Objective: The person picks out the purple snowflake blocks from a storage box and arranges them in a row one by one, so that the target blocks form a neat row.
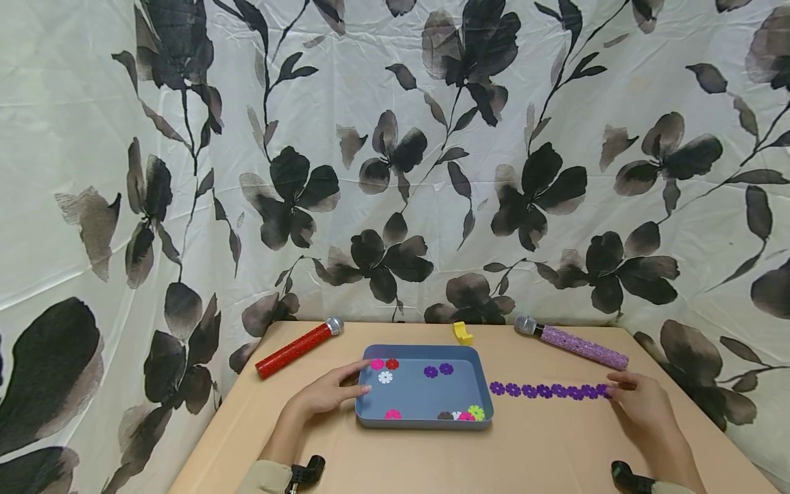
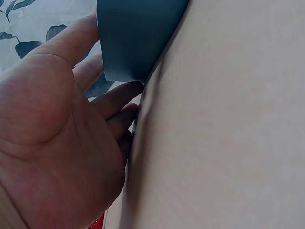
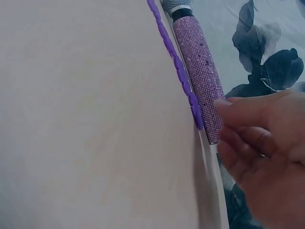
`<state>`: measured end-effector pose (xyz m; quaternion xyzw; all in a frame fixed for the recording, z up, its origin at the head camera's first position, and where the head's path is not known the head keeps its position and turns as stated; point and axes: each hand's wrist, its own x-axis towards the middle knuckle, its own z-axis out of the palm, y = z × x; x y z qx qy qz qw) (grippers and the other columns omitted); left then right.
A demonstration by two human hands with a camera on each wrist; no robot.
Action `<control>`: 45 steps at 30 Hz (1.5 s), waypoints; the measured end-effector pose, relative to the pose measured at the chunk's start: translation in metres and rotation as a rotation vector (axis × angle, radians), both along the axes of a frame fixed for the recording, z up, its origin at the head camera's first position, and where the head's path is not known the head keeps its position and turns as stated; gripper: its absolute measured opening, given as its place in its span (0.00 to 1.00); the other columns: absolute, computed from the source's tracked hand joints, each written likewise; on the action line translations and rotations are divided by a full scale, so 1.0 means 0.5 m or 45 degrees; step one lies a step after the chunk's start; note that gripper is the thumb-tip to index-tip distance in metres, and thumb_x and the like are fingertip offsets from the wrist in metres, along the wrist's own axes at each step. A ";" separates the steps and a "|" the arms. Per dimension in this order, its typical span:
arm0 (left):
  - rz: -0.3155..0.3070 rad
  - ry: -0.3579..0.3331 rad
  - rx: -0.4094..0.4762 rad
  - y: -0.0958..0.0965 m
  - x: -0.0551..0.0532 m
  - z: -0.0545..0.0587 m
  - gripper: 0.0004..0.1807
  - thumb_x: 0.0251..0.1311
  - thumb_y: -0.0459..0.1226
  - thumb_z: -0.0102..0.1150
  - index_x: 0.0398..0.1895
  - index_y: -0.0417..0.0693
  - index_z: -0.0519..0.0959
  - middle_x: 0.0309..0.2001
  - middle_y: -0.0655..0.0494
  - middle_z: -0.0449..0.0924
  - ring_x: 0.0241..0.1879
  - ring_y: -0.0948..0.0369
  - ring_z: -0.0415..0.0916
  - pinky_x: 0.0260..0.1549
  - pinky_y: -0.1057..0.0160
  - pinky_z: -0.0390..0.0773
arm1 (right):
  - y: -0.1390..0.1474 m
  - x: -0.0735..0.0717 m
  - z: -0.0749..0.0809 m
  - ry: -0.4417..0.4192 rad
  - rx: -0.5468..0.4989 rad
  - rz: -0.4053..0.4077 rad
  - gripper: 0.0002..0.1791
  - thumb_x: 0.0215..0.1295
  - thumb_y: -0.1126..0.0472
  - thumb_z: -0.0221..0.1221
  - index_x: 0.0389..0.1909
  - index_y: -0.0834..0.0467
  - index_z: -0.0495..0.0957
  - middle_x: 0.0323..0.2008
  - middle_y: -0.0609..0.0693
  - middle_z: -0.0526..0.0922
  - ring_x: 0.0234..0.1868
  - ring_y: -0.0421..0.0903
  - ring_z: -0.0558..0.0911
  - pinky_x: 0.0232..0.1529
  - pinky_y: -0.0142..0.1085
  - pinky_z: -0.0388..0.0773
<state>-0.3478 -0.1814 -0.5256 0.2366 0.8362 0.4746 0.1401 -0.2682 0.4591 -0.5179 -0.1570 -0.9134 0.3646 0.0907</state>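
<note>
At the right end of the purple flower row (image 1: 544, 392), I see the right hand (image 1: 642, 403), fingers loosely bent, nothing visibly held; the left hand's (image 1: 326, 392) straighter fingers touch the tray (image 1: 413, 396). I judge the worktop (image 1: 469, 460) row well along, two purple flowers (image 1: 446, 369) remaining inside the tray.

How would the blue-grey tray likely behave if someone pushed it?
The tray would probably slide rather than tip, since it is broad with low walls. It looks fairly stiff, its rim keeping an even rectangle. The flower-shaped pieces appear loose on its floor, so they might shift with a hard shove.
</note>
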 end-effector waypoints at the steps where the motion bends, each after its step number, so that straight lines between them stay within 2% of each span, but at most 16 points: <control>1: 0.001 -0.002 0.002 0.000 0.000 0.000 0.40 0.68 0.55 0.65 0.80 0.57 0.64 0.82 0.45 0.56 0.82 0.42 0.48 0.80 0.35 0.48 | -0.001 0.001 0.002 0.009 -0.010 -0.018 0.21 0.74 0.65 0.60 0.63 0.71 0.76 0.59 0.75 0.77 0.59 0.71 0.74 0.55 0.65 0.75; 4: 0.003 -0.004 0.005 0.000 0.000 0.000 0.40 0.68 0.55 0.65 0.80 0.57 0.64 0.82 0.45 0.56 0.82 0.42 0.48 0.80 0.35 0.48 | -0.009 0.001 0.011 0.076 -0.007 -0.041 0.22 0.75 0.62 0.59 0.64 0.68 0.76 0.62 0.76 0.74 0.61 0.73 0.73 0.54 0.64 0.77; 7: 0.004 -0.005 0.007 0.001 -0.001 0.000 0.40 0.68 0.55 0.65 0.80 0.57 0.64 0.82 0.45 0.56 0.82 0.42 0.48 0.80 0.35 0.48 | -0.025 -0.002 0.021 0.175 0.016 -0.011 0.21 0.76 0.61 0.59 0.64 0.67 0.76 0.60 0.75 0.77 0.59 0.71 0.76 0.46 0.42 0.85; 10: 0.003 -0.005 0.009 0.001 -0.002 0.000 0.40 0.68 0.54 0.65 0.80 0.57 0.64 0.82 0.45 0.56 0.82 0.42 0.48 0.80 0.35 0.48 | -0.049 -0.007 0.032 0.273 0.043 0.031 0.20 0.76 0.61 0.60 0.62 0.68 0.78 0.58 0.75 0.79 0.56 0.70 0.79 0.33 0.21 0.78; 12: 0.000 -0.004 0.010 0.001 -0.003 0.000 0.40 0.68 0.54 0.65 0.80 0.57 0.64 0.82 0.45 0.56 0.82 0.41 0.48 0.79 0.34 0.48 | -0.069 -0.009 0.040 0.317 0.031 0.071 0.20 0.77 0.60 0.60 0.62 0.68 0.78 0.58 0.74 0.79 0.57 0.70 0.78 0.32 0.15 0.73; 15: -0.006 -0.004 0.012 0.001 -0.002 0.000 0.40 0.68 0.54 0.65 0.80 0.57 0.64 0.82 0.45 0.56 0.82 0.42 0.48 0.80 0.34 0.48 | -0.100 -0.015 0.049 0.386 0.039 0.134 0.20 0.76 0.59 0.61 0.61 0.68 0.80 0.58 0.72 0.80 0.57 0.70 0.80 0.35 0.12 0.72; 17: -0.006 -0.005 0.013 0.002 -0.001 0.000 0.40 0.68 0.54 0.65 0.80 0.57 0.64 0.82 0.45 0.57 0.82 0.42 0.48 0.80 0.35 0.48 | -0.119 -0.020 0.053 0.438 0.057 0.183 0.18 0.75 0.60 0.62 0.59 0.66 0.81 0.58 0.70 0.81 0.56 0.68 0.81 0.38 0.11 0.72; 19: -0.005 -0.004 0.012 0.002 -0.001 0.000 0.40 0.68 0.55 0.65 0.80 0.57 0.64 0.82 0.45 0.57 0.82 0.42 0.48 0.80 0.35 0.49 | -0.136 -0.026 0.055 0.495 0.083 0.227 0.15 0.74 0.62 0.63 0.56 0.65 0.83 0.56 0.68 0.82 0.54 0.62 0.84 0.40 0.11 0.72; 21: -0.006 -0.004 0.012 0.002 0.000 0.001 0.40 0.68 0.54 0.65 0.81 0.56 0.64 0.82 0.45 0.57 0.82 0.41 0.48 0.80 0.35 0.49 | -0.152 -0.032 0.057 0.546 0.103 0.264 0.14 0.73 0.63 0.64 0.55 0.64 0.84 0.55 0.66 0.83 0.50 0.49 0.86 0.42 0.11 0.72; 24: -0.008 0.001 0.010 0.002 0.001 0.001 0.41 0.68 0.54 0.65 0.81 0.55 0.64 0.82 0.45 0.56 0.82 0.41 0.48 0.80 0.35 0.48 | -0.178 -0.039 0.059 0.579 0.077 0.308 0.14 0.72 0.64 0.64 0.55 0.63 0.84 0.54 0.63 0.85 0.44 0.28 0.81 0.42 0.13 0.75; 26: -0.009 0.003 0.008 0.002 0.002 0.002 0.41 0.68 0.54 0.65 0.81 0.55 0.64 0.82 0.45 0.56 0.82 0.42 0.48 0.80 0.35 0.48 | -0.197 -0.044 0.059 0.585 0.051 0.333 0.14 0.72 0.64 0.64 0.55 0.63 0.84 0.53 0.63 0.85 0.43 0.21 0.76 0.43 0.15 0.76; 30: -0.002 -0.003 0.006 0.000 0.001 0.000 0.41 0.68 0.54 0.65 0.81 0.56 0.64 0.82 0.45 0.56 0.82 0.42 0.48 0.80 0.34 0.48 | -0.240 -0.053 0.057 0.563 0.027 0.376 0.13 0.72 0.65 0.65 0.55 0.61 0.84 0.51 0.60 0.85 0.43 0.23 0.77 0.44 0.20 0.79; 34: 0.005 -0.011 0.009 -0.001 -0.001 -0.002 0.40 0.69 0.54 0.65 0.81 0.56 0.64 0.82 0.45 0.56 0.82 0.41 0.47 0.80 0.34 0.47 | -0.286 -0.060 0.054 0.544 0.018 0.426 0.13 0.71 0.66 0.65 0.54 0.59 0.84 0.50 0.56 0.86 0.44 0.33 0.81 0.45 0.25 0.81; 37: 0.005 -0.009 0.007 0.000 -0.001 -0.001 0.40 0.69 0.53 0.65 0.80 0.56 0.64 0.82 0.45 0.56 0.82 0.41 0.48 0.80 0.34 0.48 | -0.316 -0.067 0.047 0.527 -0.025 0.472 0.12 0.70 0.66 0.65 0.53 0.59 0.85 0.49 0.58 0.86 0.45 0.41 0.84 0.45 0.28 0.82; 45: 0.003 -0.010 0.017 0.000 -0.001 -0.001 0.40 0.68 0.54 0.66 0.80 0.57 0.65 0.82 0.45 0.56 0.83 0.42 0.47 0.80 0.36 0.48 | -0.367 -0.081 0.032 0.448 -0.100 0.544 0.13 0.70 0.67 0.66 0.54 0.60 0.84 0.50 0.60 0.86 0.45 0.43 0.84 0.47 0.29 0.84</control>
